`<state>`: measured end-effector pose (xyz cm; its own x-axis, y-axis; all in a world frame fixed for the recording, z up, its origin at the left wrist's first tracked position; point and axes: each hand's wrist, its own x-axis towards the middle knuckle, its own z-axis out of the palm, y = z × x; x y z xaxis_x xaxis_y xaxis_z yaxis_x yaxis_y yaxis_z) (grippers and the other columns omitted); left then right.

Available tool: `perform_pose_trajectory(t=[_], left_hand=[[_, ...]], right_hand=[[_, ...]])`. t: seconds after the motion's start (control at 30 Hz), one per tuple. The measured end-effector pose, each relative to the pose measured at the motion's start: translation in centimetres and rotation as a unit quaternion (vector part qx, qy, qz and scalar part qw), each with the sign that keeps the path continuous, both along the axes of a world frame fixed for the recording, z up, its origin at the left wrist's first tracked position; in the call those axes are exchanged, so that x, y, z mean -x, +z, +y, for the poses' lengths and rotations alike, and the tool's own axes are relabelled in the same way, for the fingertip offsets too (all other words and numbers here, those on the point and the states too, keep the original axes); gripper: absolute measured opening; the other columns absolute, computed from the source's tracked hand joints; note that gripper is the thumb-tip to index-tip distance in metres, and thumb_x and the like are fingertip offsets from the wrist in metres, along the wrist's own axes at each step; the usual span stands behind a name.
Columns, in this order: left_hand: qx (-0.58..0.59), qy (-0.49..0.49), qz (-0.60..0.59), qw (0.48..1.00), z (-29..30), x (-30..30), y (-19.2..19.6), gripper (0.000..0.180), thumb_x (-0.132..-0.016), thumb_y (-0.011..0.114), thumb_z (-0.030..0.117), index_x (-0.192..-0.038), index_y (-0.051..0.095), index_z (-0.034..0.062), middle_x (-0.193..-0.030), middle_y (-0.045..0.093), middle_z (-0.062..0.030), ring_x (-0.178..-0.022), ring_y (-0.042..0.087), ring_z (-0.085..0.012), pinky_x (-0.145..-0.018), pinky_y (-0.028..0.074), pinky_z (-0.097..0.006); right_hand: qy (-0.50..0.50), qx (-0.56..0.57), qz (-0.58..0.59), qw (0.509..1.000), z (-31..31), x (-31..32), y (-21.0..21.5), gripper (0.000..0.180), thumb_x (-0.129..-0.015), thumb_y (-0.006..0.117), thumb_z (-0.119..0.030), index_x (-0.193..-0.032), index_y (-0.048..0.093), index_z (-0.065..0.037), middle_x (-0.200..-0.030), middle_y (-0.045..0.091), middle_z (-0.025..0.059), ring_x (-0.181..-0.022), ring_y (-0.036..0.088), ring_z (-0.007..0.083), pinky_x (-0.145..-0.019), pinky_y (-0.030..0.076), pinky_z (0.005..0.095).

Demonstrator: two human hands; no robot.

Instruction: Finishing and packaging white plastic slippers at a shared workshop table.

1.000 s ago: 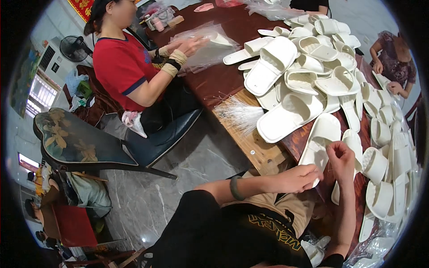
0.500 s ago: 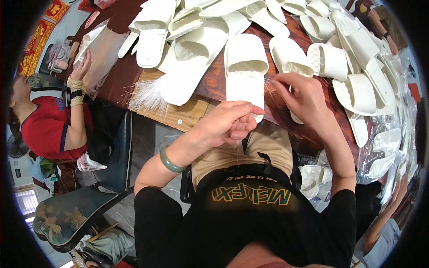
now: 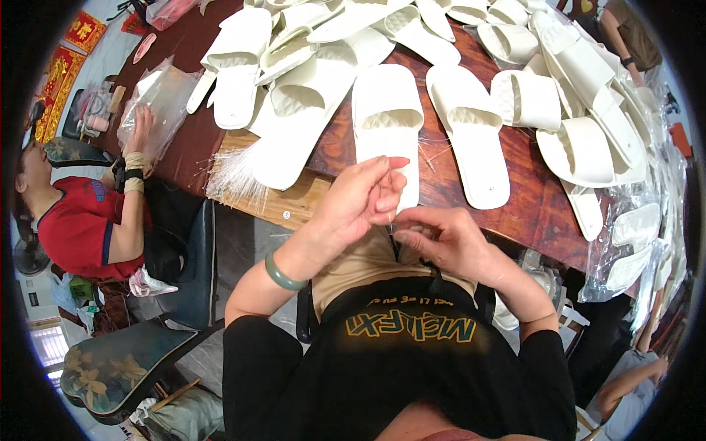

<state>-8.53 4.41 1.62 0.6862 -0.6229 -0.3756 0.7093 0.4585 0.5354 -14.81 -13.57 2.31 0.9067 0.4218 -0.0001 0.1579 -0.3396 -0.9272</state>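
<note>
My left hand (image 3: 368, 197), with a green bangle at the wrist, is closed in a pinch in front of a white slide slipper (image 3: 390, 117) on the table. My right hand (image 3: 447, 241) is closed close below it, thumb and fingertips together. Between them a thin clear plastic strand (image 3: 391, 226) barely shows; its ends are hidden by my fingers. A second white slipper (image 3: 472, 143) lies just right of the first, toe pointing away. Left of my hands, a fanned bundle of clear plastic strands (image 3: 239, 175) lies by a larger white slipper (image 3: 298, 140).
Piled white slippers (image 3: 327, 37) cover the far side of the dark red wooden table (image 3: 540, 213). More slippers and clear bags (image 3: 625, 246) crowd the right edge. At left, a person in red (image 3: 84, 224) handles a clear bag (image 3: 165, 95); a chair (image 3: 118, 360) stands nearer.
My right hand has moved down and left, from beside the slippers to just below my left hand. The person at left has shifted a hand onto the clear bag.
</note>
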Motion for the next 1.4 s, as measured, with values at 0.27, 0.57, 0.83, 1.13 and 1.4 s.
perform_pose_trajectory(t=[0.27, 0.57, 0.83, 1.13, 1.4], left_hand=[[0.006, 0.031, -0.013, 0.999, -0.5, 0.5, -0.2, 0.027, -0.099, 0.035, 0.022, -0.113, 0.044, 0.0011, -0.08, 0.054, -0.0035, -0.055, 0.041, -0.0083, -0.046, 0.03, -0.022], [0.044, 0.084, 0.023, 0.995, -3.4, -4.5, -2.5, 0.026, -0.096, 0.041, 0.018, -0.112, 0.05, -0.0011, -0.086, 0.057, -0.0052, -0.061, 0.046, -0.0098, -0.051, 0.037, -0.023], [-0.295, -0.114, -0.311, 0.896, 1.6, -1.7, 2.5, 0.028, -0.094, 0.049, 0.022, -0.104, 0.057, -0.0027, -0.096, 0.062, -0.0082, -0.083, 0.056, -0.0108, -0.068, 0.047, -0.023], [-0.529, -0.091, -0.483, 0.692, 2.6, -5.1, 4.2, 0.029, -0.09, 0.054, 0.022, -0.079, 0.063, -0.0036, -0.062, 0.059, -0.0049, -0.058, 0.054, -0.0095, -0.054, 0.043, -0.024], [-0.549, 0.1, -0.601, 0.572, 0.8, -6.4, 3.6, 0.022, -0.087, 0.055, 0.017, -0.088, 0.061, -0.0044, -0.066, 0.06, -0.0143, -0.066, 0.061, -0.0182, -0.061, 0.045, -0.032]], right_hand=[[0.053, -0.233, 0.33, 0.913, 0.4, 2.5, 0.7, 0.032, -0.098, 0.043, -0.024, -0.101, 0.06, 0.003, -0.082, 0.065, 0.0054, -0.053, 0.049, 0.0068, -0.049, 0.04, 0.019], [-0.029, -0.377, 0.404, 0.833, -1.1, 0.4, 0.6, 0.032, -0.096, 0.047, -0.028, -0.099, 0.059, 0.002, -0.068, 0.058, 0.0053, -0.046, 0.045, 0.0074, -0.042, 0.032, 0.0183], [-0.064, -0.385, 0.414, 0.822, -0.5, -1.8, -0.2, 0.031, -0.095, 0.048, -0.028, -0.101, 0.058, 0.0, -0.067, 0.06, 0.005, -0.045, 0.048, 0.0075, -0.038, 0.032, 0.0189], [-0.077, -0.389, 0.437, 0.807, -0.6, -0.4, -0.9, 0.033, -0.095, 0.047, -0.028, -0.101, 0.058, 0.002, -0.062, 0.06, 0.0062, -0.039, 0.047, 0.0091, -0.034, 0.03, 0.0194], [-0.124, -0.371, 0.42, 0.819, -0.5, -0.4, -0.7, 0.036, -0.097, 0.042, -0.028, -0.1, 0.056, 0.004, -0.052, 0.052, 0.0069, -0.034, 0.04, 0.0097, -0.032, 0.024, 0.0201]])
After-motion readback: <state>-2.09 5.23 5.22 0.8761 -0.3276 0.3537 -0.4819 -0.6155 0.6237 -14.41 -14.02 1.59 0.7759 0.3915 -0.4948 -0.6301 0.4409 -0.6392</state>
